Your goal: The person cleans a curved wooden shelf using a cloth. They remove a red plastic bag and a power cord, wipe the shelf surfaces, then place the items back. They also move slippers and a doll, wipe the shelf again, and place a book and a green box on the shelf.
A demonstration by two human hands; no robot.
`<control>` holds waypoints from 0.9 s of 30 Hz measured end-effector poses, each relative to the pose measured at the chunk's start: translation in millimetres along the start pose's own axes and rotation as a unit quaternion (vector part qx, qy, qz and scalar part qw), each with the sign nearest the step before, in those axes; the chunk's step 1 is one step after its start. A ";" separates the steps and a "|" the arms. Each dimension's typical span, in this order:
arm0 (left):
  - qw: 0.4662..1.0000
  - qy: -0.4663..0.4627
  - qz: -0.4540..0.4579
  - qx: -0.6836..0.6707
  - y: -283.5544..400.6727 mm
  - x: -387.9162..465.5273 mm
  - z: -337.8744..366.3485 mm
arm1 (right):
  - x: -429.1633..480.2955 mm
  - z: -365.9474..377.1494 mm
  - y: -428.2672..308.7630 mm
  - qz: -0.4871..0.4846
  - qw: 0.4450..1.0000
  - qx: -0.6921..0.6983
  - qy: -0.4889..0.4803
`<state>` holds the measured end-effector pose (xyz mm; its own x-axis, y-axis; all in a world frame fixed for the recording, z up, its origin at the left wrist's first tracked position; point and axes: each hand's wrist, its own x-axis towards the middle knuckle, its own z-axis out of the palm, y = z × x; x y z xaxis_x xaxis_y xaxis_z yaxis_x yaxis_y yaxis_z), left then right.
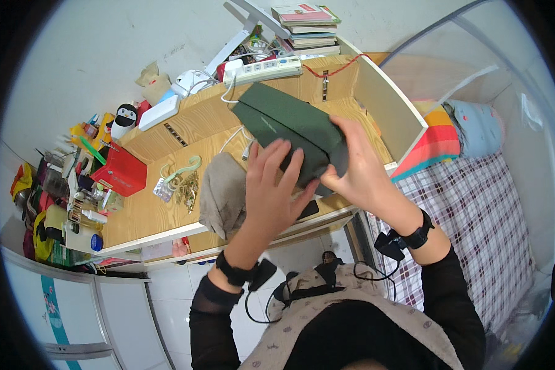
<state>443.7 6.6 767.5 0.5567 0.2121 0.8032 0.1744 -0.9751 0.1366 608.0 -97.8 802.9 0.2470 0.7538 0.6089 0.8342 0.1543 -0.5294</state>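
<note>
A dark green box or case (291, 125) with a fold line along it is tilted above the wooden desk. My right hand (358, 166) grips its near right end, thumb below and fingers over the edge. My left hand (277, 180) lies with spread fingers against its near side; whether it bears any of the weight I cannot tell. Beside my left hand a grey-brown cloth (222, 194) lies bunched on the desk. A dark flat object (309, 210) shows partly under my left hand at the desk's front edge.
On the desk are a green hook (182, 169), gold-coloured jewellery (188, 192) and a red box (122, 171). A power strip (270, 69) and a white cable (231, 138) are at the back. Bottles crowd the left end; a bed with a checked sheet (467, 222) stands right.
</note>
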 end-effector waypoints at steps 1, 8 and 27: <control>1.000 -0.017 -0.001 -0.004 1.9 -9.9 -5.8 | -2.1 -1.8 -0.3 -0.034 0.999 -0.017 0.011; 0.984 -0.125 -0.078 -0.103 2.0 -53.6 -14.8 | -26.2 -10.8 13.3 -0.183 0.978 -0.092 -0.037; 0.734 -0.036 -0.487 -0.472 3.4 -82.3 29.9 | -19.2 -19.6 46.5 -0.009 0.992 0.090 -0.084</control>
<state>422.7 -12.3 684.5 0.5879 0.8084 0.0304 -0.1037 0.0381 0.9939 651.7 -117.7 778.1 0.1345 0.8438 0.5195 0.7325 0.2684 -0.6256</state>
